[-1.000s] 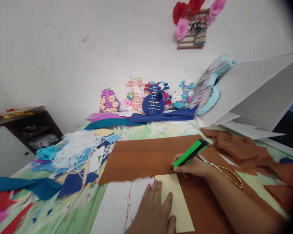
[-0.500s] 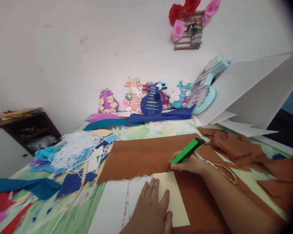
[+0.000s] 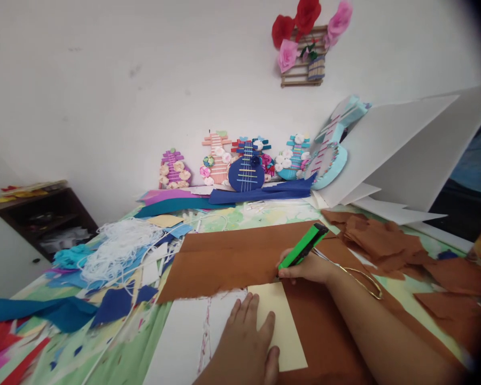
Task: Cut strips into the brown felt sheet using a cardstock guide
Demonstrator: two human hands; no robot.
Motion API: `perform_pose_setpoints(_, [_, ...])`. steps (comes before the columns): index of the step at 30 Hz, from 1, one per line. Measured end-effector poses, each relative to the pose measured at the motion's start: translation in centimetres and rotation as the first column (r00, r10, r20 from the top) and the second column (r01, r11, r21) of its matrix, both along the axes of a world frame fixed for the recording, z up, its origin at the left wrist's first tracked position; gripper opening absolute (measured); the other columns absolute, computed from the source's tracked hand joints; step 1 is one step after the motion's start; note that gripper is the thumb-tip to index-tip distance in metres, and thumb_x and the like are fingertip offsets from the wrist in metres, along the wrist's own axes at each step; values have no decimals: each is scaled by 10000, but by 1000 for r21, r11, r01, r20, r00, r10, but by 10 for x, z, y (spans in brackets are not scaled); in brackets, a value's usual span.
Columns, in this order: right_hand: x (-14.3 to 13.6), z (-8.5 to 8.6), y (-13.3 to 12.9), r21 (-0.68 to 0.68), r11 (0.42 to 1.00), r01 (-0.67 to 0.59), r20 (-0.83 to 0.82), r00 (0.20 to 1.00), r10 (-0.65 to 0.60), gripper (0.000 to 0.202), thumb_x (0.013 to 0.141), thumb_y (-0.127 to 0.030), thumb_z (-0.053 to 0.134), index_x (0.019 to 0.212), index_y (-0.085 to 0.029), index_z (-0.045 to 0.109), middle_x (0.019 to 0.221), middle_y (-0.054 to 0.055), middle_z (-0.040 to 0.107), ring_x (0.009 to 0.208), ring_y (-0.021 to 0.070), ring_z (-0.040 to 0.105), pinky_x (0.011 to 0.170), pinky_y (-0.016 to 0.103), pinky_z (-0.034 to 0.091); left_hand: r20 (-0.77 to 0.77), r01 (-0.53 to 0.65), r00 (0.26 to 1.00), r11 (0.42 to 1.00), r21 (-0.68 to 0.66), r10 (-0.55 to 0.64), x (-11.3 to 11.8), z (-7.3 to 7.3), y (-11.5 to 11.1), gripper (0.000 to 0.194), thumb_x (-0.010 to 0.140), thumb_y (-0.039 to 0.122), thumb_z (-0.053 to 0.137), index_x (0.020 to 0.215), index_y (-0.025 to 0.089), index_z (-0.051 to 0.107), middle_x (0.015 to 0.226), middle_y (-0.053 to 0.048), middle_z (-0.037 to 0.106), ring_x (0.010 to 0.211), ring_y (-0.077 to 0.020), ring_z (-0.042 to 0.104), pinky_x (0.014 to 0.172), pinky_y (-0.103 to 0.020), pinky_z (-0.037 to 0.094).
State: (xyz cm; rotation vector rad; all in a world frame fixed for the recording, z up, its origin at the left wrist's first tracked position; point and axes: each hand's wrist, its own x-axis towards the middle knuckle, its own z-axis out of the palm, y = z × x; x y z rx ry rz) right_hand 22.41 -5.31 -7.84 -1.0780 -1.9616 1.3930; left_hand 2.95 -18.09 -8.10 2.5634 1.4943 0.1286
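Note:
Brown paper [image 3: 220, 259] lies across the table, reaching down to the right. My right hand [image 3: 304, 267] is wrapped round a green cutter-like tool [image 3: 303, 247], its lower tip on the brown paper just above a cream card [image 3: 286, 331]. Flat on the left part of that card and on a white sheet [image 3: 180, 337] rests my left hand [image 3: 246, 337], fingers spread and holding nothing. The white sheet has reddish marks and a torn-looking top edge beside the brown paper. A gold bangle hangs at my right wrist.
White string [image 3: 118, 248] and coloured scraps cover the left side. Brown scraps [image 3: 380, 238] lie at the right. Decorated paper instruments, one dark blue [image 3: 246, 174], stand along the wall. Large white boards [image 3: 401, 144] lean at the back right. A dark shelf [image 3: 60, 214] is at far left.
The view has shifted slightly, so most things sit a little further left. The green tool is held a bit more upright, and both hands keep their places on the papers.

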Motion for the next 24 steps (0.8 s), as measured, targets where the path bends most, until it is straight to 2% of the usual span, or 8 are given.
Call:
perform_pose_setpoints(5, [4, 1, 0, 26, 998, 55, -3, 998, -55, 220, 617, -340, 660, 710, -156, 583, 546, -29, 566, 461, 99, 520, 479, 218, 416, -27, 0, 1000, 999, -52, -2, 1, 2, 2, 481, 804, 396, 456, 1209, 137, 467, 1310, -201, 306, 1199, -364, 238, 951, -498, 244])
perform_pose_setpoints(9, [3, 1, 1, 18, 1000, 22, 32, 999, -22, 233, 613, -360, 660, 682, -149, 587, 601, -16, 585, 444, 86, 502, 456, 210, 402, -58, 4, 998, 997, -74, -8, 1, 3, 2, 489, 807, 407, 436, 1210, 134, 465, 1317, -209, 291, 1204, -362, 224, 955, -498, 231])
perform_pose_setpoints(14, [3, 0, 3, 44, 999, 13, 72, 997, -16, 226, 633, -365, 641, 685, -152, 589, 566, -27, 564, 435, 84, 490, 446, 202, 386, -54, 20, 998, 1000, -24, -21, 1, 1, 1, 476, 806, 400, 444, 1209, 148, 467, 1298, -203, 330, 1189, -370, 259, 933, -515, 268])
perform_pose_setpoints(18, [3, 0, 2, 61, 997, 42, 12, 999, -43, 225, 655, -369, 625, 703, -152, 592, 565, -20, 573, 450, 91, 499, 463, 209, 398, -46, 26, 999, 1000, 12, -25, 0, -3, 3, 476, 800, 419, 458, 1195, 155, 486, 1285, -200, 352, 1172, -384, 285, 917, -529, 293])
perform_pose_setpoints(24, [-3, -4, 1, 13, 1000, 14, -67, 998, -14, 214, 624, -343, 650, 710, -158, 586, 596, -23, 569, 471, 87, 500, 467, 205, 409, -60, 80, 995, 991, 107, -74, -6, -18, 7, 476, 791, 387, 471, 1209, 159, 466, 1281, -204, 359, 1166, -390, 293, 898, -529, 323])
